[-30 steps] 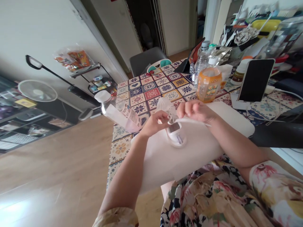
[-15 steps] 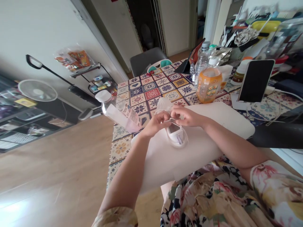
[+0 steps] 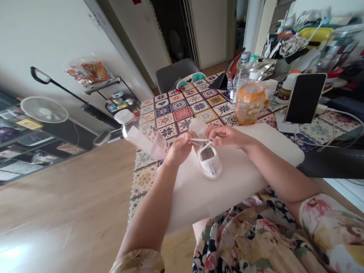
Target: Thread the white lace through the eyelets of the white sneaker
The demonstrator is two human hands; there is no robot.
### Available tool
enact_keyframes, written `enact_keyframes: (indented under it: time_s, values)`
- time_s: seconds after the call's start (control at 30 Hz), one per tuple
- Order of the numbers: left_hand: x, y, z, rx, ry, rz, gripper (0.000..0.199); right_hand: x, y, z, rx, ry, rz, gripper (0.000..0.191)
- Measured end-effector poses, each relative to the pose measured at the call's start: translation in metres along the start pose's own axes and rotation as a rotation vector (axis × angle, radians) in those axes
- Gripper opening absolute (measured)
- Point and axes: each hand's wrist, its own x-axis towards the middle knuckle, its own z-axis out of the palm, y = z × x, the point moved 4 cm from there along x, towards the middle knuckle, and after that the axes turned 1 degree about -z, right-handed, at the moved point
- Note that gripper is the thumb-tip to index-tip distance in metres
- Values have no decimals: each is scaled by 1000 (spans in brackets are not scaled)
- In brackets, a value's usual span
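Observation:
A white shoe [image 3: 212, 168] rests on a white mat [image 3: 187, 193], its heel towards me and its toe pointing away. Above the shoe's opening, a white shoelace [image 3: 200, 140] is stretched between my two hands. My left hand [image 3: 180, 147] is closed, pinching the lace on the left side. My right hand [image 3: 226, 136] pinches the lace at the right, close to where it crosses over the shoe. Part of the toe shows beyond my fingers; the middle of the shoe is partly hidden.
Left of the mat a clear bottle with a white cap [image 3: 125, 117] leans over the patterned tablecloth [image 3: 182, 113]. An orange bottle [image 3: 250, 102], a clear bottle [image 3: 241, 77] and a phone on a stand [image 3: 305, 98] stand to the right. Red scissors [image 3: 179, 89] lie farther back.
My hands have moved apart, my left hand going left, and the lace between them is now pulled out straight. The shoe stays in about the same place.

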Motion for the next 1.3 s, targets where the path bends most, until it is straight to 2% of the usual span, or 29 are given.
enact_keyframes:
  time_s: [0.13, 0.37, 0.5, 0.67, 0.77, 0.9, 1.07, 1.17, 1.3]
  values:
    - [-1, 5, -5, -55, 96, 9, 52, -2, -3, -1, 23, -35, -24, 25]
    - [-6, 22, -17, -4, 255, 156, 58, -3, -1, -15, 186, 150, -87, 27]
    - [-8, 28, -21, 12, 278, 220, 59, 0, 0, -22, 297, 224, -143, 35]
    - [-8, 28, -24, 55, 291, 233, 62, -1, 3, -37, 264, 397, -40, 43]
    - [-7, 26, -26, 84, 299, 233, 64, -5, 2, -43, 227, 432, 41, 40]
    - [-7, 25, -29, 11, 309, 273, 57, -9, -1, -52, 34, 468, 51, 32]
    - [-7, 25, -33, -3, 311, 309, 52, -7, 0, -57, -532, 566, -44, 10]
    - [-7, 26, -34, -33, 318, 331, 47, -6, 2, -54, -795, 571, -115, 8]
    - [-7, 25, -35, -85, 311, 341, 41, -8, 5, -50, -921, 600, -107, 10]
